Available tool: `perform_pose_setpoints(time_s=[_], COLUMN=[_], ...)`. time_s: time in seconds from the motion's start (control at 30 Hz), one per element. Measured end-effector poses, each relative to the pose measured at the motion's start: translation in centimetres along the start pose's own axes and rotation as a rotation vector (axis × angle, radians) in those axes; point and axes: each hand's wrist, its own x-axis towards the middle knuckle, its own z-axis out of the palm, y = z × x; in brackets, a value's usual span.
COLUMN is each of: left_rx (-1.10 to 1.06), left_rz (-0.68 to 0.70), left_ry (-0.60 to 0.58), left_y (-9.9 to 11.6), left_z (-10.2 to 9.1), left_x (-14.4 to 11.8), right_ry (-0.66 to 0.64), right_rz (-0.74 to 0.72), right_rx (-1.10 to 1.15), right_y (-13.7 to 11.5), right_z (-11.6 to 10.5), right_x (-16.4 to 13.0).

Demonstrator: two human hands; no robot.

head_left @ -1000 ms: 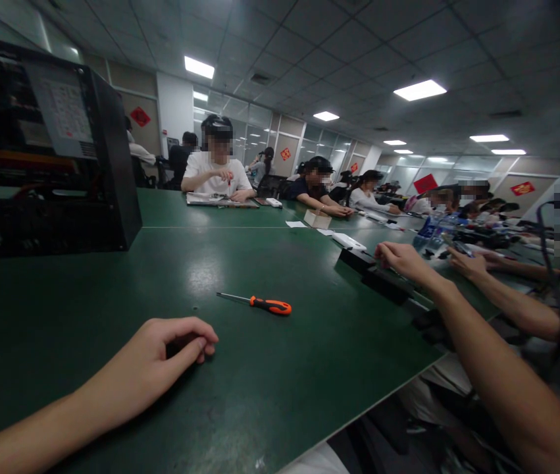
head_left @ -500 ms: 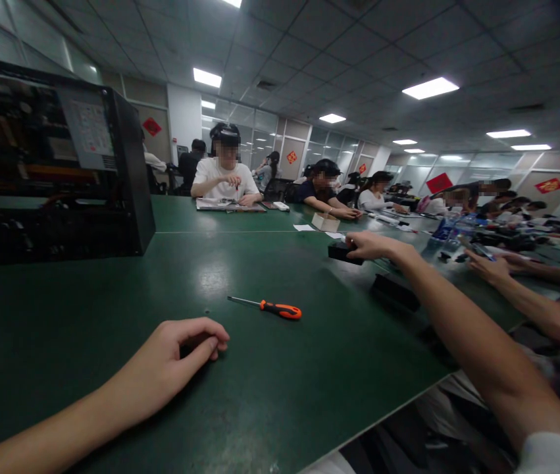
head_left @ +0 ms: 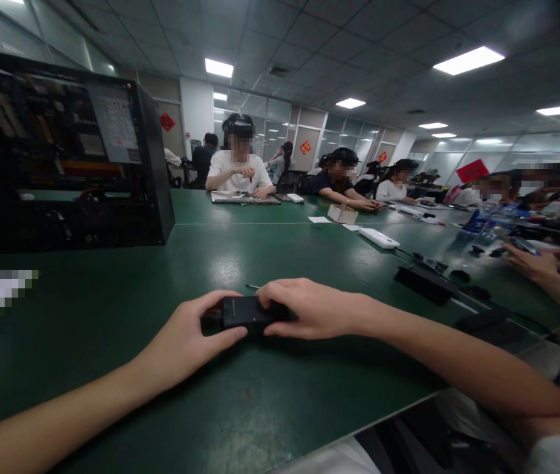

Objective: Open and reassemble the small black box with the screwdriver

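A small black rectangular box is between my two hands, just above or on the green table; I cannot tell which. My left hand is curved around its left end, thumb along the near side and fingers at the far side. From above, my right hand grips the right part, which it largely hides. Just beyond the box, the metal shaft of a screwdriver shows; its orange and black handle is hidden.
An open black computer case stands at the left. To the right lie a long black box, a white power strip and cables. A small carton is farther back. Another person's hands hold a phone at the right; several people sit behind.
My right hand has brought the black box from the far right to the middle of the table. My left hand has opened around its left end. The view has shifted slightly.
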Motion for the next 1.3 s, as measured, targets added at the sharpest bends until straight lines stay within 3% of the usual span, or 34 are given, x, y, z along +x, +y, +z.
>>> perform_pose_setpoints(time_s=[0.13,0.3,0.4,0.5,0.6,0.67,0.77,0.97,1.07,1.17,1.3], left_rx=[0.08,0.109,0.109,0.125,0.133,0.117,0.095,0.061,0.05,0.048,0.045], left_rz=[-0.004,-0.027,-0.039,-0.062,-0.048,-0.021,-0.027,-0.01,-0.019,-0.028,-0.052], left_ry=[0.011,-0.012,-0.022,-0.026,0.009,0.027,-0.017,-0.06,-0.073,-0.081,-0.083], left_y=[0.4,0.3,0.4,0.6,1.0,1.3,1.7,1.7,1.7,1.7,1.6], left_z=[0.0,0.1,0.0,0.1,0.7,1.1,1.4,1.1,1.1,1.2,1.3], left_x=[0.0,0.1,0.2,0.5,0.7,0.9,1.2,1.5,1.6,1.6,1.4], right_ry=[0.018,0.06,0.096,-0.045,-0.203,-0.191,-0.034,0.573,0.769,0.831,0.771], right_rz=[0.025,-0.072,0.091,0.295,0.29,0.247,0.215,0.197,0.196,0.126,0.072], right_rx=[0.075,0.092,0.029,-0.032,0.027,0.047,0.03,0.273,0.403,0.33,0.248], right_y=[1.2,2.0,3.7,5.7,6.7,6.7,6.0,4.1,2.8,1.5,0.4], right_z=[1.3,0.2,-0.9,-1.4,-1.0,-0.8,-1.0,-2.4,-2.7,-3.0,-3.7], right_x=[-0.8,-1.5,-2.2,-2.8,-3.1,-2.9,-2.7,-2.8,-2.9,-2.9,-2.4])
